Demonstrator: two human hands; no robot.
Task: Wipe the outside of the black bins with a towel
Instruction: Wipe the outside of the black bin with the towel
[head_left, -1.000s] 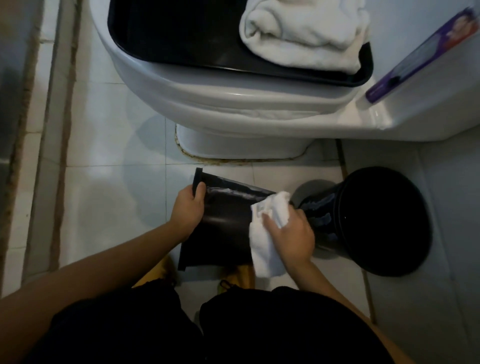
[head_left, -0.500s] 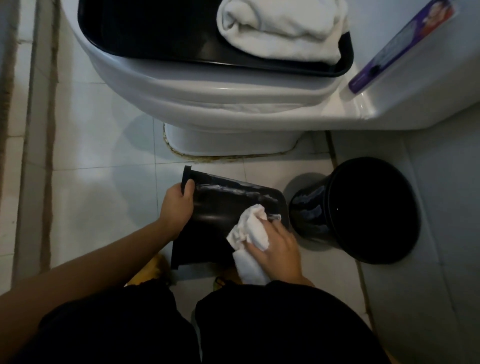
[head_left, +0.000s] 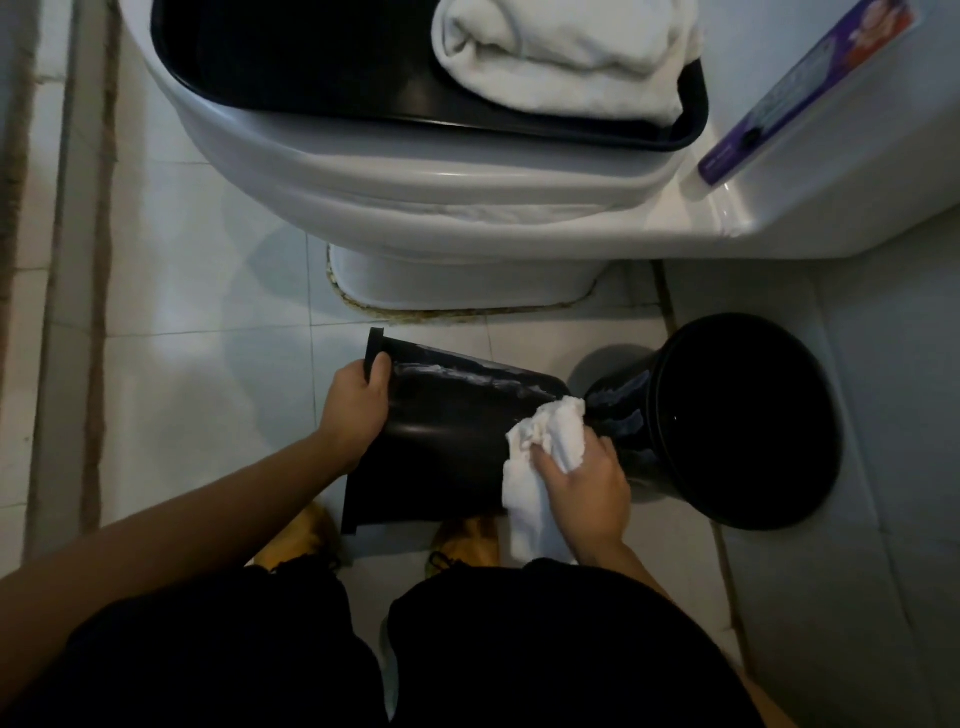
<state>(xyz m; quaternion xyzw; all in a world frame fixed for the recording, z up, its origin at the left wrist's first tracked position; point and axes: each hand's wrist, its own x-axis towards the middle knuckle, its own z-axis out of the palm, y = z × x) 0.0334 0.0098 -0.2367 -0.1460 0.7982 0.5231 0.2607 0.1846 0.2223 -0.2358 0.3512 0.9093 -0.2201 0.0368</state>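
A black bin (head_left: 447, 441) lies tipped on its side just above the floor in front of my knees, rim to the left. My left hand (head_left: 358, 410) grips that rim. My right hand (head_left: 587, 483) presses a crumpled white towel (head_left: 540, 457) against the bin's right end, near its base. A second, round black bin (head_left: 737, 415) stands on the floor to the right, touching or nearly touching the towel.
A white toilet (head_left: 441, 197) fills the top, with a black tray (head_left: 311, 67) and a folded white towel (head_left: 561, 57) on its lid. A purple-labelled bottle (head_left: 810, 88) lies on the toilet's right side. White floor tiles (head_left: 197, 374) stretch left; a wall tile is at right.
My right hand has slid the towel along the bin's side, first toward me and then back out to the bin's right end. My left hand has kept its grip on the rim.
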